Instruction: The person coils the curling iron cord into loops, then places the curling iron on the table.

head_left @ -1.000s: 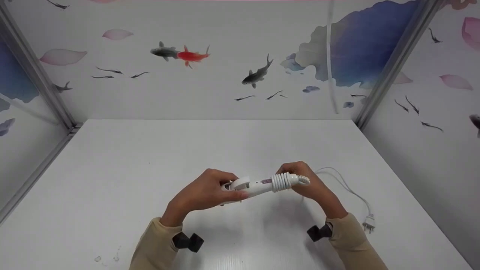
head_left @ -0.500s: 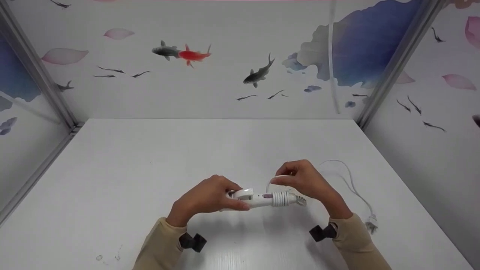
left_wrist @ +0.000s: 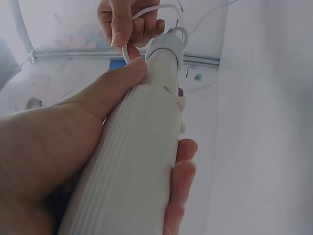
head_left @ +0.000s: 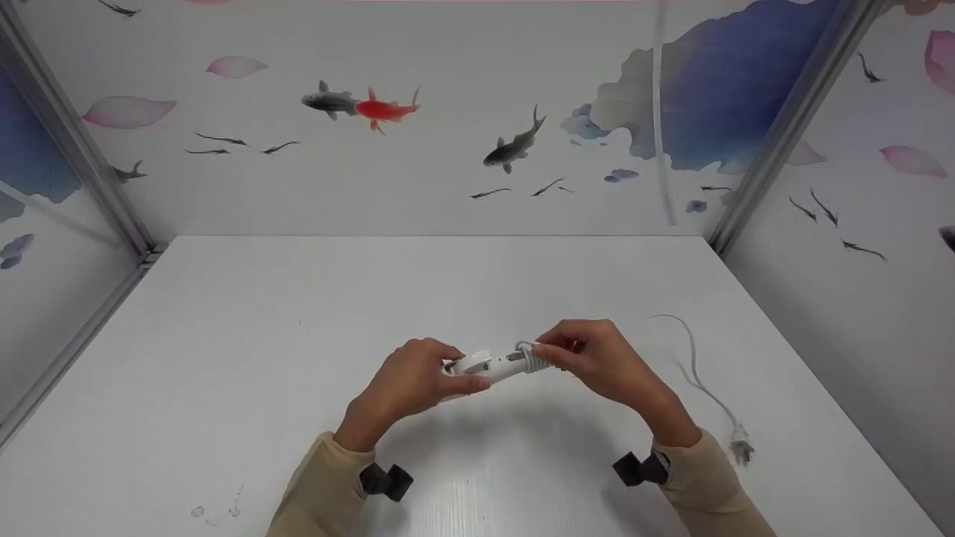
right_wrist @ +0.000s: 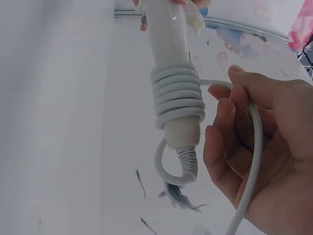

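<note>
My left hand grips a white curling iron around its wide ribbed body, above the table, thumb along one side and fingers round the other. The narrower handle end points right. Several turns of its white cord are wound snugly on that end, beside a small switch in the head view. My right hand pinches the cord between thumb and fingers, right at the coil. In the right wrist view the cord runs on across its palm. At the handle's tip, the ribbed strain relief bends into a loop.
The cord's loose end lies on the white table to the right, ending in a two-prong plug. White panels painted with fish and petals enclose the back and sides, joined by metal corner posts.
My right hand has carried the cord up and round over the handle, to the coil's near-switch side. The curling iron dipped, then rose and tilted. The loose cord on the table shifted.
</note>
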